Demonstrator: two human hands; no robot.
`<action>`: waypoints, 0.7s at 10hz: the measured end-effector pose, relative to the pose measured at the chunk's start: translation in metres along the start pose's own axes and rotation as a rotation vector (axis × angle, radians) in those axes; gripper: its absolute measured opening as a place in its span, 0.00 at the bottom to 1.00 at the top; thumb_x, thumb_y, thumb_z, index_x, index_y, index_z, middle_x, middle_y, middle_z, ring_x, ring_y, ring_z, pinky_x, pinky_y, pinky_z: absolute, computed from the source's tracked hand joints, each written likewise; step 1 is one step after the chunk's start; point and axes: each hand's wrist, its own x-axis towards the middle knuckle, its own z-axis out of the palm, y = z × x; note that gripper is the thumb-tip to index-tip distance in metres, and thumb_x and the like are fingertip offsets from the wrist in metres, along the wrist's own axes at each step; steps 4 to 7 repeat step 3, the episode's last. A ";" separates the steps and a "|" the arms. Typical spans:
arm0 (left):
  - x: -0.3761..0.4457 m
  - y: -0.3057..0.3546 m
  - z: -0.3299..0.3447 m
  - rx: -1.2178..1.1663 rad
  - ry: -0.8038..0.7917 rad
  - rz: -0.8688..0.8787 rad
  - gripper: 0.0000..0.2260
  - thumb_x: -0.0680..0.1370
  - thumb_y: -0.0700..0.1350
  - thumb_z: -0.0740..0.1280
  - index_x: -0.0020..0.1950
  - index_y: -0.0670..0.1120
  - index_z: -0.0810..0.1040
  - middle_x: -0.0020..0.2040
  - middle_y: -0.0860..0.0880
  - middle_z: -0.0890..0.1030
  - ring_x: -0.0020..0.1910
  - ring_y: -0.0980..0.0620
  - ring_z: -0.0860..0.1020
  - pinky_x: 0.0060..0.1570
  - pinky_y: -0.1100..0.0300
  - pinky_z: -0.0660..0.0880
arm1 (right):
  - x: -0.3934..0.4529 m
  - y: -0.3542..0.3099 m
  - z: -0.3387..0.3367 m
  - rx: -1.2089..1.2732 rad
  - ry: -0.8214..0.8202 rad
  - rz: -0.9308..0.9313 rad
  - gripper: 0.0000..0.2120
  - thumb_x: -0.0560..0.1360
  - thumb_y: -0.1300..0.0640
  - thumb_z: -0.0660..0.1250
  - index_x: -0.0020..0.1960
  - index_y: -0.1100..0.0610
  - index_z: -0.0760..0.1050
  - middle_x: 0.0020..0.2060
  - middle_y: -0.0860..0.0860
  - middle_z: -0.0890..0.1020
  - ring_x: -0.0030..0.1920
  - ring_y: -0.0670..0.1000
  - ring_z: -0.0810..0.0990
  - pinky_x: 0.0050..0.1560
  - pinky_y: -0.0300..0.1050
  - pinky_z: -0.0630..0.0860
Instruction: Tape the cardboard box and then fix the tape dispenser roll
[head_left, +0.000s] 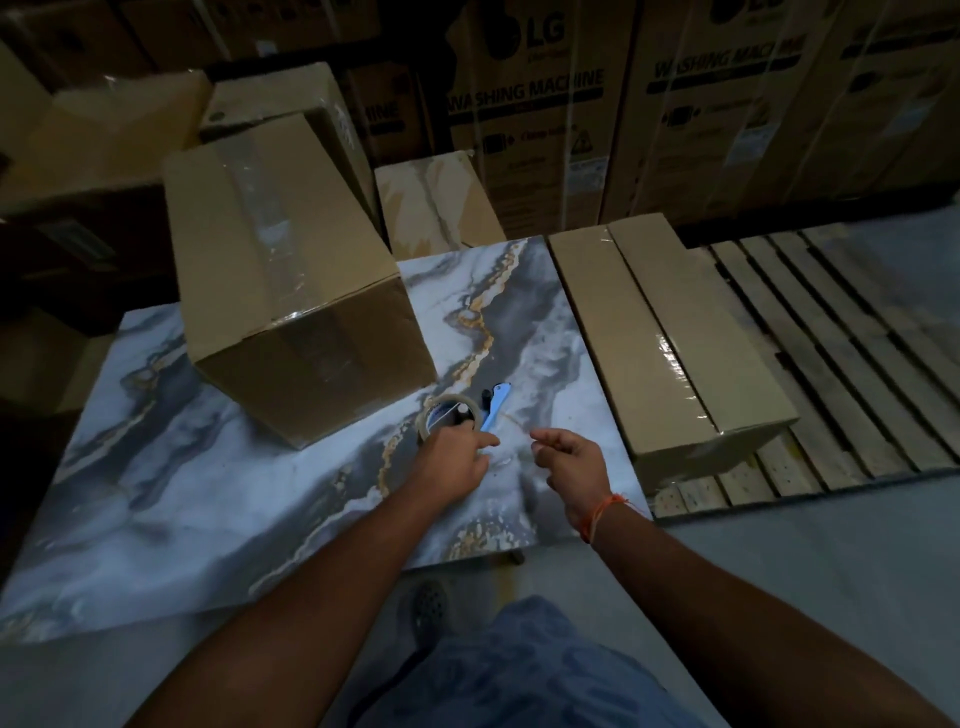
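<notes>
A cardboard box (280, 291) with clear tape along its top seam stands on the marble-patterned table (171, 499), left of centre. In front of its near corner lies the blue tape dispenser (493, 410) with a clear tape roll (448, 413) on it. My left hand (457, 462) grips the roll and dispenser from the near side. My right hand (569, 460) is just to the right, fingers pinched on what looks like a thin strand of tape pulled from the roll.
A long flat taped carton (670, 353) lies to the right on a wooden pallet (831, 338). More cartons stand behind the table, and tall washing machine boxes (545, 114) line the back. Grey floor (805, 561) lies near right.
</notes>
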 end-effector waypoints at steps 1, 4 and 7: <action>-0.018 0.003 -0.009 -0.041 0.121 0.016 0.14 0.80 0.49 0.67 0.64 0.49 0.83 0.61 0.45 0.83 0.56 0.43 0.82 0.57 0.50 0.80 | -0.002 -0.003 0.000 -0.059 -0.032 -0.023 0.11 0.74 0.68 0.68 0.56 0.63 0.82 0.46 0.55 0.84 0.48 0.51 0.80 0.46 0.40 0.75; -0.052 0.009 -0.045 0.030 0.516 -0.029 0.13 0.77 0.51 0.67 0.58 0.50 0.85 0.54 0.46 0.87 0.49 0.42 0.85 0.53 0.46 0.81 | -0.012 -0.022 0.014 -0.341 -0.082 -0.255 0.12 0.75 0.64 0.68 0.56 0.58 0.83 0.51 0.54 0.86 0.53 0.51 0.83 0.60 0.47 0.79; -0.052 0.009 -0.045 0.030 0.516 -0.029 0.13 0.77 0.51 0.67 0.58 0.50 0.85 0.54 0.46 0.87 0.49 0.42 0.85 0.53 0.46 0.81 | -0.012 -0.022 0.014 -0.341 -0.082 -0.255 0.12 0.75 0.64 0.68 0.56 0.58 0.83 0.51 0.54 0.86 0.53 0.51 0.83 0.60 0.47 0.79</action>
